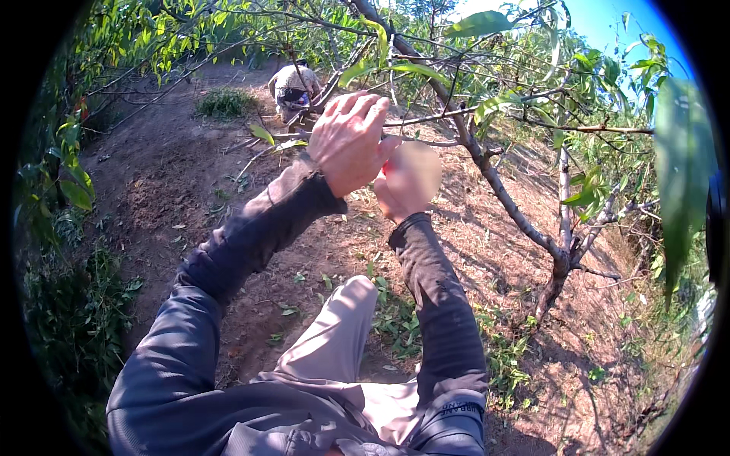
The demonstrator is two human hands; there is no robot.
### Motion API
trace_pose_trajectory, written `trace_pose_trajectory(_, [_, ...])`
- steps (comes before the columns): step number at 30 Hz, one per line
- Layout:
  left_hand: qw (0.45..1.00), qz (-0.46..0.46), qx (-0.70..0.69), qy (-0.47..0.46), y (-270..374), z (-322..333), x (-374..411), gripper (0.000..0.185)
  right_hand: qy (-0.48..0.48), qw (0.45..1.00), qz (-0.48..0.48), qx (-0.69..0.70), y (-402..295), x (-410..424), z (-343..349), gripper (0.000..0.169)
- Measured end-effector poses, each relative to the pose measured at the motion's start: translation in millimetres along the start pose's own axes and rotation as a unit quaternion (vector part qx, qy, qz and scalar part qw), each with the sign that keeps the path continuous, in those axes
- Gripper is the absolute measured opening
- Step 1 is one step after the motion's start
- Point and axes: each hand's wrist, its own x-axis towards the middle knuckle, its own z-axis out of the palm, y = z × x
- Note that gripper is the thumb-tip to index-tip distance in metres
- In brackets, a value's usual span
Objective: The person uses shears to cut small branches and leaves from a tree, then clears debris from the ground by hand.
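Observation:
My left hand is raised in front of me with its back towards me, its fingers over thin peach-like tree branches. A bare branch emerges to its right; whether the fingers close around it is hidden. Just right of and below it is my right hand, its upper part covered by a blurred patch. A small bit of something red shows at its left edge, too little to name. The thumb side of my left hand is close to the right hand.
A forked tree trunk rises at the right, its long limb slanting up leftward. A large leaf hangs close to the camera. Another person is bent low on the slope ahead. Cut greenery lies near my knee.

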Motion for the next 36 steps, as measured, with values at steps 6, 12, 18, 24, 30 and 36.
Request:
trace_pose_trajectory(6, [0.985,0.046,-0.161,-0.037,51.0,106.5,28.8,0.051,0.012,0.982,-0.106,-0.153,58.4,-28.9,32.4,0.035])
trace_pose_trajectory(12, [0.952,-0.075,-0.292,-0.055,66.9,115.6,-1.3,0.030,0.019,0.987,-0.139,0.078,49.9,-55.5,49.4,0.033])
trace_pose_trajectory(18, [0.952,-0.090,-0.262,-0.128,92.5,138.5,-36.0,0.032,0.011,0.921,0.105,0.376,99.4,-91.9,71.1,0.033])
trace_pose_trajectory(24, [0.967,-0.062,-0.225,-0.100,82.1,166.8,-86.0,0.031,-0.188,0.926,0.261,-0.199,151.9,-165.9,5.7,0.045])
trace_pose_trajectory(30, [0.982,-0.091,-0.168,0.003,61.0,214.9,-133.3,0.039,-0.250,0.841,0.422,-0.229,256.4,-244.5,-64.3,0.060])
trace_pose_trajectory(36, [0.836,-0.271,-0.440,-0.184,207.5,233.2,-154.1,0.028,0.023,0.856,0.516,-0.003,315.1,-282.4,-138.4,0.044])
